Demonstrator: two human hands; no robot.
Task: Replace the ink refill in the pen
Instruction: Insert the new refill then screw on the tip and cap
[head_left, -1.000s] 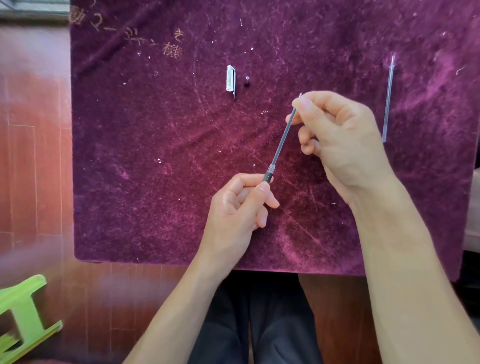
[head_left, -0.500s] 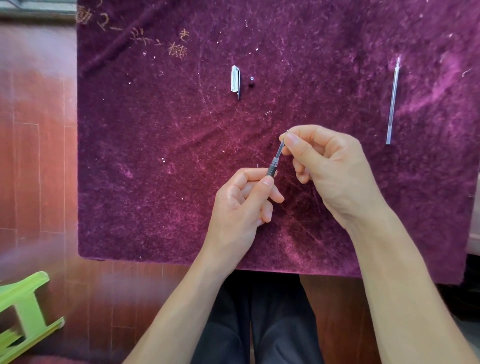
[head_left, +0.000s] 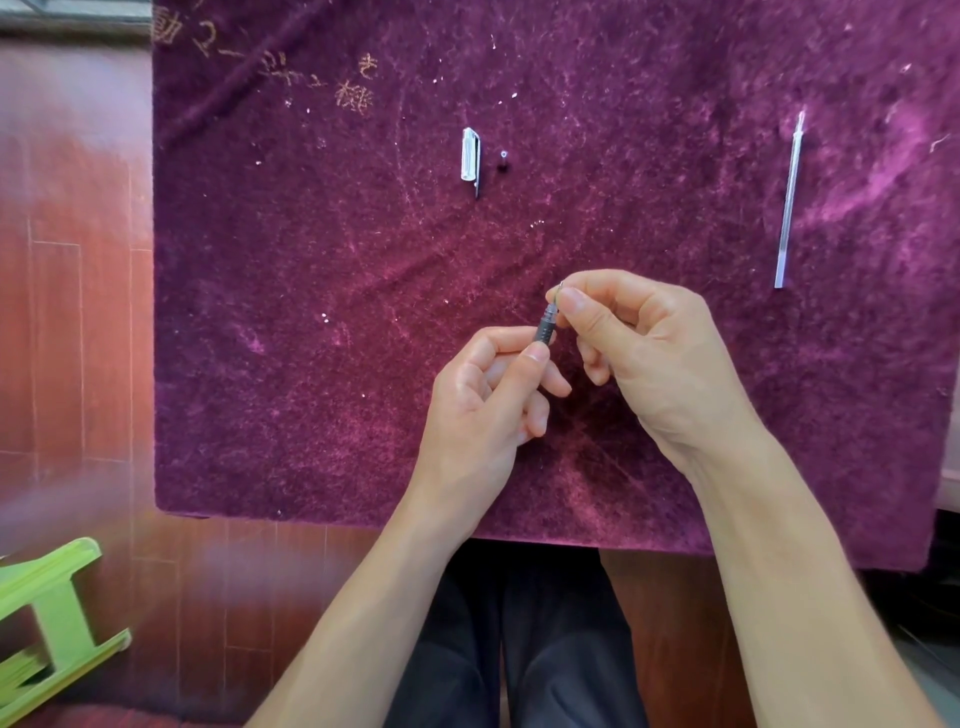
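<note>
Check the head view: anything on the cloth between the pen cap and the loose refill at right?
Only a tiny dark piece just right of the pen cap. From there to the loose refill, the head view shows only purple cloth.

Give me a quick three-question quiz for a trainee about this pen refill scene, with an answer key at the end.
1. True or false: the pen cap lies on the purple cloth, held by neither hand.
2. Which hand pinches the metal tip end of the pen section: A) left hand B) right hand?
3. Fill in: the loose refill lies on the cloth to the ____ of both hands.

Key: 1 true; 2 B; 3 right
</note>
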